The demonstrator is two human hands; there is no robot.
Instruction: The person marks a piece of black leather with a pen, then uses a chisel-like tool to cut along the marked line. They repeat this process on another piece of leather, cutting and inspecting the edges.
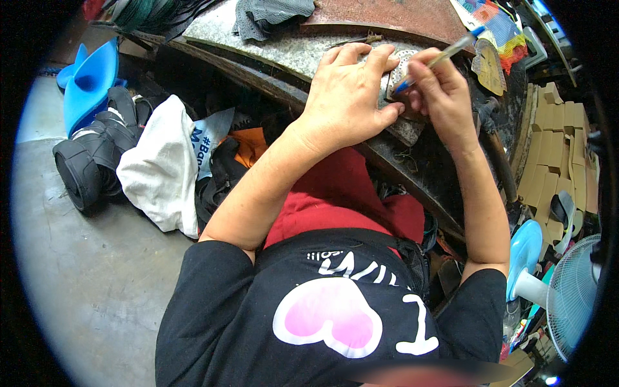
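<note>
My right hand (443, 93) grips a clear-barrelled pen (456, 47), its blue tip end slanting down to the left. That end meets a pale piece dotted with small holes (402, 59). My left hand (348, 97) bears down on this piece from the left, index fingertip on it and thumb near its front edge. The left palm hides part of the piece, so its full outline cannot be made out. Both hands are over a speckled grey slab (277, 57) on the workbench.
A dark grey cloth (269, 16) and a reddish-brown board (387, 19) lie at the back. Far right, a tan sole-shaped piece (488, 68) is near colourful fabric (496, 32). Cardboard pieces (554, 148) and a fan (576, 293) stand right; a white cloth (160, 168) hangs left.
</note>
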